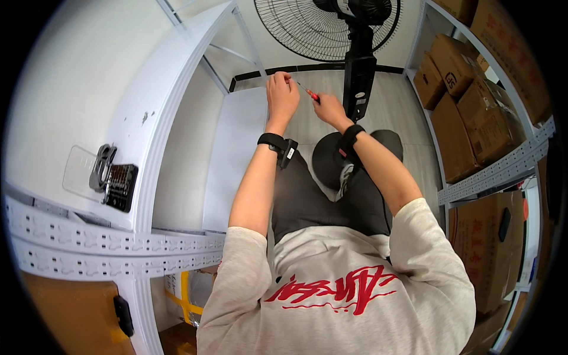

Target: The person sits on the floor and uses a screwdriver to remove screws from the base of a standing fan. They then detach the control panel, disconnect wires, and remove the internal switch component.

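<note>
2 hands (pixel 283 97) (pixel 330 110), slim red tool (pixel 313 94), rnd wire-grille fan (pixel 357 44)

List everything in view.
Tool: 1, red-handled, right hand
Fan: 1, black, far end
Racks: 2, pale, left, right
Cardboard boxes: several, brown, both sides
Case: 1, black, left rack
Cover or tray: 1, clear, left rack
Looped item: 1, grey, left rack
Small objects: at least 2, black, right box, lower left
Wristbands: 2, black, wrists
Shirt: 1, beige, bottom centre
Trousers: 1, dark grey, centre
Left hand: 1, bare, near tool tip
Right hand: 1, bare, gripping tool
</note>
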Demonstrator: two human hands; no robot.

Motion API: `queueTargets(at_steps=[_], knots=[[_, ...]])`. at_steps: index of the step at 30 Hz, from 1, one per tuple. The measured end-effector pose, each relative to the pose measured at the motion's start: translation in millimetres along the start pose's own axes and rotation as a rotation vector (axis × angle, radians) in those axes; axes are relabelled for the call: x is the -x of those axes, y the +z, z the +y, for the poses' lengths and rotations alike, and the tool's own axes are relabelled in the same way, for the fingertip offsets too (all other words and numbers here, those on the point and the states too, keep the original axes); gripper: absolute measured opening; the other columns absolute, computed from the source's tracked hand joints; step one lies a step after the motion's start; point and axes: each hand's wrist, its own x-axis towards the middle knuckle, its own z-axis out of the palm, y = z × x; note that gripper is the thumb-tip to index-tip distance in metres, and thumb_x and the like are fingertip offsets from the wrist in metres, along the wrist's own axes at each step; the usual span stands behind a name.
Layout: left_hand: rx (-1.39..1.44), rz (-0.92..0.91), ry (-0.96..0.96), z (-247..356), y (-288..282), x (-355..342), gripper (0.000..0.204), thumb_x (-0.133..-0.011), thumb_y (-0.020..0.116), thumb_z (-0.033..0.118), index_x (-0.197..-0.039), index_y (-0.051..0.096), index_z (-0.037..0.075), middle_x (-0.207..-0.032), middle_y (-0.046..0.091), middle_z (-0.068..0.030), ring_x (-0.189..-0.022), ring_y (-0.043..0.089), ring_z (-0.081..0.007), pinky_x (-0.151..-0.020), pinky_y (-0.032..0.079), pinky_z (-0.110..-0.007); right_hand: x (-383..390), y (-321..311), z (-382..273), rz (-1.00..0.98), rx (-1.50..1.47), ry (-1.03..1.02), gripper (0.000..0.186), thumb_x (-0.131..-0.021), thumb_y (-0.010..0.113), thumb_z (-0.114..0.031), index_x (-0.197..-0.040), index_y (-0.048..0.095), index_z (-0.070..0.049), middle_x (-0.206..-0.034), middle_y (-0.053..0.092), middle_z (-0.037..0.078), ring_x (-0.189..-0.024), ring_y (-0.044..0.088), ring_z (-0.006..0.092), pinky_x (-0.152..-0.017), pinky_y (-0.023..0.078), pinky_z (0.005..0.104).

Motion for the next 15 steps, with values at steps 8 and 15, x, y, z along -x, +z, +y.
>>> queueTargets(at_steps=[8, 15], knots=[[0.333, -0.164, -0.367, -19.1, 102.2, -13.6, 0.023, -0.092, 0.054, 0.023, -0.097, 0.057, 0.0, -0.096, 0.062, -0.0156, -0.096, 0.055, -0.0313, -0.086, 0.042, -0.039, 36.3, -16.8, 69.6, 0.489, -0.386, 0.294, 0.029, -0.089, 0.062, -0.032, -0.09, 0.062, -0.003, -0.071, 0.06, 0.02, -0.064, 0.057, 0.037, -0.06, 0.044, 0.0394], [0.875, -0.673, -0.616, -20.7, 188.9, -24.1, 0.064, -0.099, 0.036, 0.054, -0.13, 0.05, 0.0, -0.13, 0.056, -0.0112, -0.118, 0.052, -0.02, -0.099, 0.039, -0.035, 10.8, -45.5, 125.9, 0.641, -0.805, 0.525, 0.028, -0.092, 0.063, -0.03, -0.086, 0.063, -0.002, -0.068, 0.053, -0.001, -0.055, 0.047, 0.0066, -0.051, 0.039, 0.0253]])
